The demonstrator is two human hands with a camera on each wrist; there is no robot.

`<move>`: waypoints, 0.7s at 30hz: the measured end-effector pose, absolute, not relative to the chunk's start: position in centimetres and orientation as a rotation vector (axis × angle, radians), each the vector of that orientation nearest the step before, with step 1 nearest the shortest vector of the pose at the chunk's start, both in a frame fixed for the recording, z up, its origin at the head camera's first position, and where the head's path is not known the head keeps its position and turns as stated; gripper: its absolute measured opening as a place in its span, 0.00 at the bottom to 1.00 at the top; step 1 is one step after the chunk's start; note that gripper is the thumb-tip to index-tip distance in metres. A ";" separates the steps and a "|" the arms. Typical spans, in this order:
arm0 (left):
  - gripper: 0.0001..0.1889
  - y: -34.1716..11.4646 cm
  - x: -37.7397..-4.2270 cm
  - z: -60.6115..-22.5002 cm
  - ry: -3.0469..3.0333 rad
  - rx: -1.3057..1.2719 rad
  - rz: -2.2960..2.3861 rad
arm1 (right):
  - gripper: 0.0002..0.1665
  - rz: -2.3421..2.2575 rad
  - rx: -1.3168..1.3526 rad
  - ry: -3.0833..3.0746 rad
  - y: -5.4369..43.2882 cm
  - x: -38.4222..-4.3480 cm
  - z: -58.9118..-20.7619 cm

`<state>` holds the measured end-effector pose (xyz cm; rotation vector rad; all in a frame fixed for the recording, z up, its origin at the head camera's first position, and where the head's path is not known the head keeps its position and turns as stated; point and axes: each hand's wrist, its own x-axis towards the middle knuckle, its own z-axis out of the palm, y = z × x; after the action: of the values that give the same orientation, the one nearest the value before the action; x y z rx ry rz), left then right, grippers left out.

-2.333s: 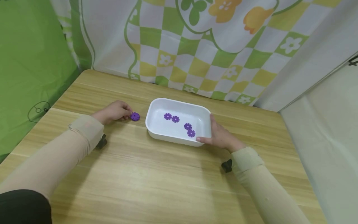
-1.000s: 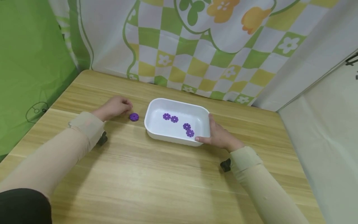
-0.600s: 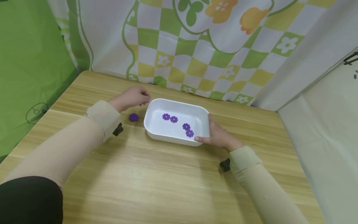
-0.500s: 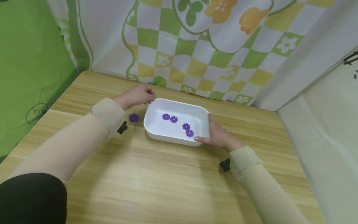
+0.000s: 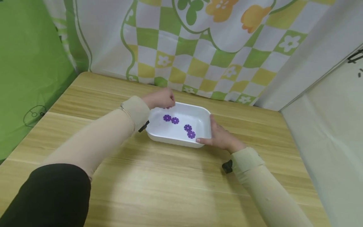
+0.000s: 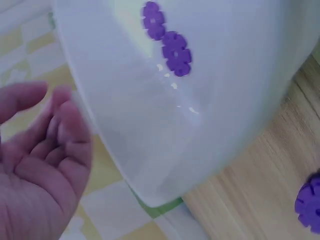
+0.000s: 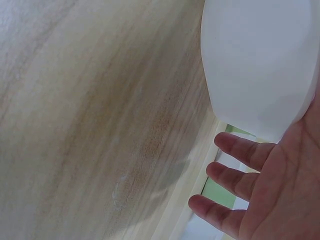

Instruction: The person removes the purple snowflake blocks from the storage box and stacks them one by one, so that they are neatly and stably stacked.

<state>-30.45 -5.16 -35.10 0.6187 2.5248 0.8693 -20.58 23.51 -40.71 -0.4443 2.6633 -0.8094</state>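
A white tray (image 5: 163, 141) stands on the table. Inside it lie two pairs of purple notched snowflake discs: a rear pair (image 5: 175, 120) and a front pair (image 5: 191, 134). My left hand (image 5: 160, 98) hovers over the tray's far left rim. In the left wrist view its fingers (image 6: 72, 125) are loosely bent, thumb apart, with nothing visible between them. My right hand (image 5: 224, 136) holds the tray's right end, thumb along the rim. Three other fingers (image 7: 220, 215) extend past the outer wall. Another purple disc (image 6: 310, 202) sits on the table left of the tray, hidden in the head view.
The wooden table (image 5: 158, 183) extends around the tray. A checkered flower-patterned curtain (image 5: 198, 56) hangs behind its far edge. Green cloth (image 5: 31, 63) covers the left side, and a pale panel (image 5: 334, 126) stands on the right.
My left hand has let go of the disc on the table, lifted, and moved right to the tray's far rim. The right hand and tray have stayed in place.
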 end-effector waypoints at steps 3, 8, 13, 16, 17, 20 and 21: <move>0.13 -4.2 -30.6 -35.5 2.515 0.660 0.579 | 0.78 -0.792 -0.446 2.671 23.5 -20.5 -40.7; 0.09 -3.1 -31.0 -36.6 2.525 0.581 0.332 | 0.77 -0.780 -0.451 2.676 23.5 -20.5 -40.5; 0.09 -3.0 -30.6 -37.7 2.579 0.666 0.143 | 0.77 -0.773 -0.441 2.678 23.5 -20.4 -40.5; 0.11 -3.1 -30.1 -38.2 2.595 0.728 0.053 | 0.77 -0.761 -0.440 2.683 23.5 -20.4 -40.6; 0.11 -3.1 -30.0 -38.4 2.598 0.733 0.046 | 0.77 -0.758 -0.444 2.684 23.5 -20.4 -40.6; 0.11 -3.1 -30.0 -39.1 2.620 0.752 0.030 | 0.77 -0.743 -0.453 2.690 23.5 -20.5 -40.5; 0.11 -3.1 -30.0 -39.3 2.629 0.755 0.027 | 0.77 -0.742 -0.457 2.690 23.5 -20.5 -40.5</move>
<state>-29.99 -3.05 -39.28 0.7546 2.6286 0.0266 -20.47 23.45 -40.47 -0.4569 2.6904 -0.7424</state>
